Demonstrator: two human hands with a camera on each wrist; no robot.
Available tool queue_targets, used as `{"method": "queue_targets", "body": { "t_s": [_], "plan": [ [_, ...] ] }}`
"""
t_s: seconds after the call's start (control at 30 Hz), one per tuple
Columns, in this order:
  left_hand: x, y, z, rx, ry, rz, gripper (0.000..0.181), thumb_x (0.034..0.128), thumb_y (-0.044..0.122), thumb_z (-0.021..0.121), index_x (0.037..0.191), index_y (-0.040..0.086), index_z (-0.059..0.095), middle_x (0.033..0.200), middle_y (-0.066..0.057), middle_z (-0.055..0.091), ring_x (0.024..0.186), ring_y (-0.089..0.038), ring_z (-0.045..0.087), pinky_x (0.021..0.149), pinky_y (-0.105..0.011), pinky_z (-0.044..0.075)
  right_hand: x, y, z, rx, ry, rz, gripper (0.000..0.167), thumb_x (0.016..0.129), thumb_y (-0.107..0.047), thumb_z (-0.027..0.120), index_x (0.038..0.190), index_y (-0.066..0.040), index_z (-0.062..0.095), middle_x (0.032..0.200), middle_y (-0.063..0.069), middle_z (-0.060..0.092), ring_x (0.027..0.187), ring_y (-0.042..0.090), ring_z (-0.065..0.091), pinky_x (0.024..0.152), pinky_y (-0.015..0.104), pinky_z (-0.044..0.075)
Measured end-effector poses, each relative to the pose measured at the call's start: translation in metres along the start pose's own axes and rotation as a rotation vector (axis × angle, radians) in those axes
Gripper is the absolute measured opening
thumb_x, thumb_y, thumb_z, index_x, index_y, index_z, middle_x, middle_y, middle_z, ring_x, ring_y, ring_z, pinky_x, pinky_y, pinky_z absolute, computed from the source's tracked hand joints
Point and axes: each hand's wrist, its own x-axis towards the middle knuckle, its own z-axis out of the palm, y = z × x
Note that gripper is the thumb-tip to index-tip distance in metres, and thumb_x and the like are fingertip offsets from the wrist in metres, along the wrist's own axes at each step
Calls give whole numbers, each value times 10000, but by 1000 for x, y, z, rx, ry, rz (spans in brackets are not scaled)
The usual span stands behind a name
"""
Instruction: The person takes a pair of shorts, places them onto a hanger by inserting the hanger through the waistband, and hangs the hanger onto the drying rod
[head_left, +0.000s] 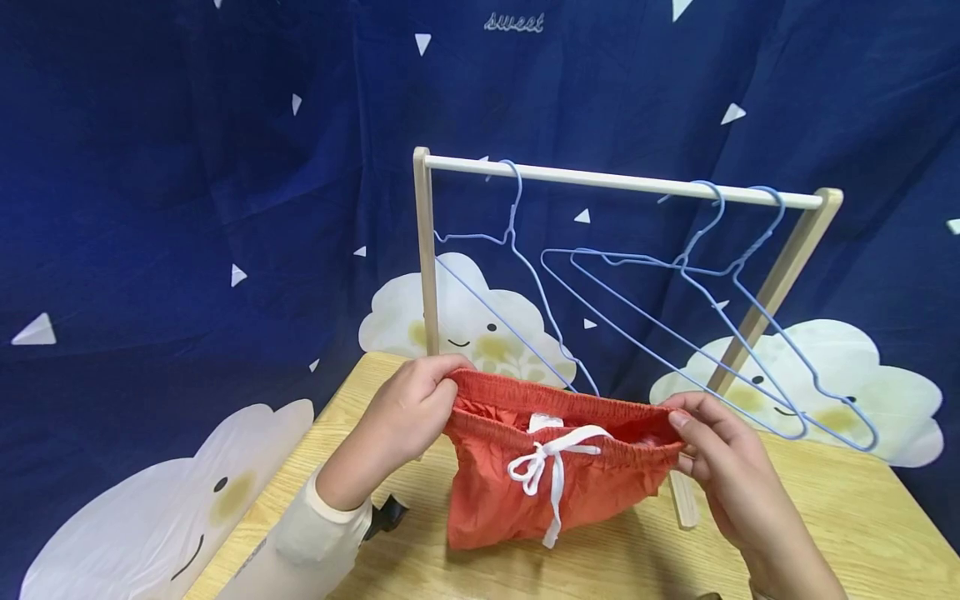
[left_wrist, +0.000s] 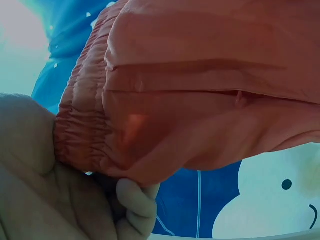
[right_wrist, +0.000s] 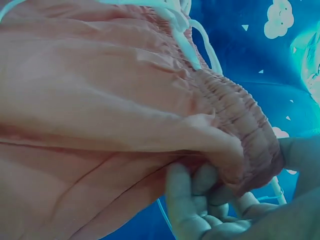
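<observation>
Red shorts [head_left: 517, 492] with a gathered elastic waistband and a white drawstring [head_left: 551, 458] tied in a bow are held up between both hands, waist opening upward. My left hand [head_left: 412, 404] grips the waistband's left end, its fingers curled over the edge. The right hand [head_left: 723, 467] pinches the other end, thumb on the near side. In the left wrist view the left hand [left_wrist: 75, 185] holds the bunched waistband [left_wrist: 82, 115] beside a side seam. In the right wrist view the right hand's fingers [right_wrist: 185, 200] lie under the cloth near the waistband [right_wrist: 245, 130].
Behind the shorts stands a wooden rack with a white rail [head_left: 600, 177]. A blue hanger [head_left: 513, 225] hangs at its left and two blue hangers [head_left: 750, 325] at its right, overlapping. The rack stands on a wooden table [head_left: 862, 517]. A dark blue curtain [head_left: 187, 167] is behind.
</observation>
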Motion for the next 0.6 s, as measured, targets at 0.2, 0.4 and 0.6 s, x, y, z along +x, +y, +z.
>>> {"method": "queue_targets", "body": {
  "t_s": [0.2,0.4,0.6],
  "plan": [
    [0,1,1,62,-6,29,323,994,118,484,1087,292,740,850,79,681,800,-184,616,750,-397,509,-1,-1,1,22,7,-11,161,1139,-80,518,1175,-84,675,1119,17,732,920,157,735,762,303,643],
    [-1,3,1,114,-50,32,295,1019,215,588,1274,347,652,790,54,626,689,-177,579,667,-385,491,-2,-1,2,35,36,-25,201,1139,-81,516,1144,-83,717,1067,23,751,877,161,739,733,301,641],
    [-1,1,0,77,-68,45,238,1080,226,573,1233,346,710,845,71,670,796,-177,613,770,-409,517,-3,-1,2,37,63,-35,227,1142,-82,524,1060,-68,735,963,28,735,723,120,696,594,270,599]
  ]
}}
